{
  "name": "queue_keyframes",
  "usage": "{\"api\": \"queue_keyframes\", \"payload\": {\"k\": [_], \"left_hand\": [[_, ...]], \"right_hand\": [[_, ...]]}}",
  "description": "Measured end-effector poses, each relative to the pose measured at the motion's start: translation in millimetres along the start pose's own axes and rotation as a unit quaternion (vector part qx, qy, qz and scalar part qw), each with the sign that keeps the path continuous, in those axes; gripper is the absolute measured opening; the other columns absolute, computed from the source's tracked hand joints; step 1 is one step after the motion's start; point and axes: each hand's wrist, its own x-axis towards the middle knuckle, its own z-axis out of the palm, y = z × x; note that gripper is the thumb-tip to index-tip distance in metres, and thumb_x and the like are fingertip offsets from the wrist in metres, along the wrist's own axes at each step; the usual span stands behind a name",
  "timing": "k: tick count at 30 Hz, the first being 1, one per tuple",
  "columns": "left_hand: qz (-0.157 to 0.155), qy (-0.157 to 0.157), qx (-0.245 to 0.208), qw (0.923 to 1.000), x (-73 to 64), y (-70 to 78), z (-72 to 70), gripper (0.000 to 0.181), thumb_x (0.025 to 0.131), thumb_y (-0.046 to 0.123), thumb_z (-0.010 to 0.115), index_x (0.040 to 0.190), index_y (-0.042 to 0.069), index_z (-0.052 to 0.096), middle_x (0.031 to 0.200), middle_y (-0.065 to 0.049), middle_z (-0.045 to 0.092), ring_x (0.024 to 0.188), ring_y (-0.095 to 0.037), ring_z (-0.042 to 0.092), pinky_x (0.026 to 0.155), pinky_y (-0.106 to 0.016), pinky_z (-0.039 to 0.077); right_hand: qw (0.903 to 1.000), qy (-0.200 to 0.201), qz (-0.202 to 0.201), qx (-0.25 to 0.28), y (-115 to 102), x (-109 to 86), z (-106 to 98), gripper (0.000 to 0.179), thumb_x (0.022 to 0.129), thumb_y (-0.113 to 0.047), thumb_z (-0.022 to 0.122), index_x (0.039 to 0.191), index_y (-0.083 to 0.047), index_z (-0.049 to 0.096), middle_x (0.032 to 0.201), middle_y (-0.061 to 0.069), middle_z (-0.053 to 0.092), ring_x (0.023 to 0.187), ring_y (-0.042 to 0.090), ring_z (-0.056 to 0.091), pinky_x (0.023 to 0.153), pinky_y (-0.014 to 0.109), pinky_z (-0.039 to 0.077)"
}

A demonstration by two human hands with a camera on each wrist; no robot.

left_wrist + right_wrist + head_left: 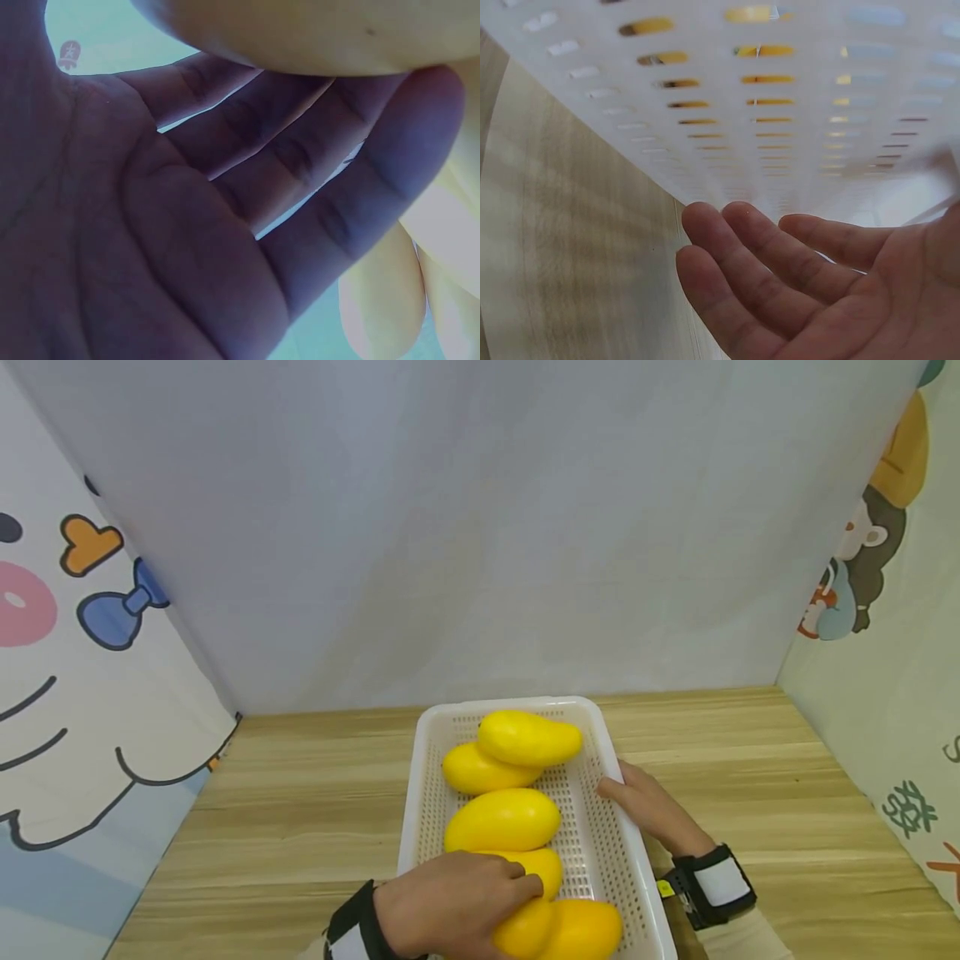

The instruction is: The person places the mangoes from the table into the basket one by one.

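A white perforated plastic basket (637,860) holds several yellow mangoes. Over its near end, my left hand (461,893) grips a mango (525,928), with the fingers bent over it. In the left wrist view, the fingers of the left hand (210,195) reach the underside of this mango (337,37); its far side is out of frame. My right hand (652,802) holds the basket's right rim, thumb over the edge. From the right wrist, the fingers of that hand (802,277) lie against the outside of the slotted basket (712,75).
Farther up the basket lie more mangoes, one (528,737) resting on another (480,770). The basket stands on a wood-grain table (300,802). A grey-white backdrop (480,543) rises behind it, with printed cartoon panels at left (90,718) and right (862,718).
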Motion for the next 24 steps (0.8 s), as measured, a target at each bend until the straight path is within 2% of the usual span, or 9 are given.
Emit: {"api": "queue_keyframes", "payload": {"k": [11, 17, 24], "left_hand": [[-0.008, -0.011, -0.012, 0.9998, -0.5, -1.4, 0.4, 0.055, 0.084, 0.066, 0.069, 0.115, 0.021, 0.064, 0.08, 0.018, 0.054, 0.07, 0.002, 0.048, 0.064, -0.015, 0.043], [0.001, -0.007, -0.008, 0.9999, -2.6, -2.8, -0.5, 0.055, 0.086, 0.066, 0.068, 0.116, 0.021, 0.064, 0.078, 0.018, 0.053, 0.069, 0.001, 0.048, 0.062, -0.014, 0.042], [0.011, -0.003, -0.01, 0.9999, -4.9, -4.5, -1.7, 0.057, 0.086, 0.065, 0.068, 0.121, 0.021, 0.064, 0.084, 0.019, 0.056, 0.072, 0.002, 0.049, 0.063, -0.014, 0.041]], "right_hand": [[1.0, -0.003, 0.0, 0.003, -0.9, -0.2, 0.1, 0.059, 0.102, -0.013, 0.044, 0.157, -0.002, 0.027, 0.127, 0.035, 0.056, 0.089, 0.039, 0.071, 0.063, 0.047, 0.061], [0.9999, -0.007, -0.008, 0.004, -1.3, -0.6, -0.6, 0.059, 0.102, -0.013, 0.044, 0.157, -0.003, 0.026, 0.127, 0.036, 0.055, 0.09, 0.039, 0.071, 0.062, 0.047, 0.061], [0.9999, -0.009, -0.01, 0.009, 0.3, -0.5, -0.5, 0.058, 0.102, -0.013, 0.043, 0.157, -0.002, 0.027, 0.127, 0.036, 0.055, 0.09, 0.04, 0.071, 0.062, 0.048, 0.061]]}}
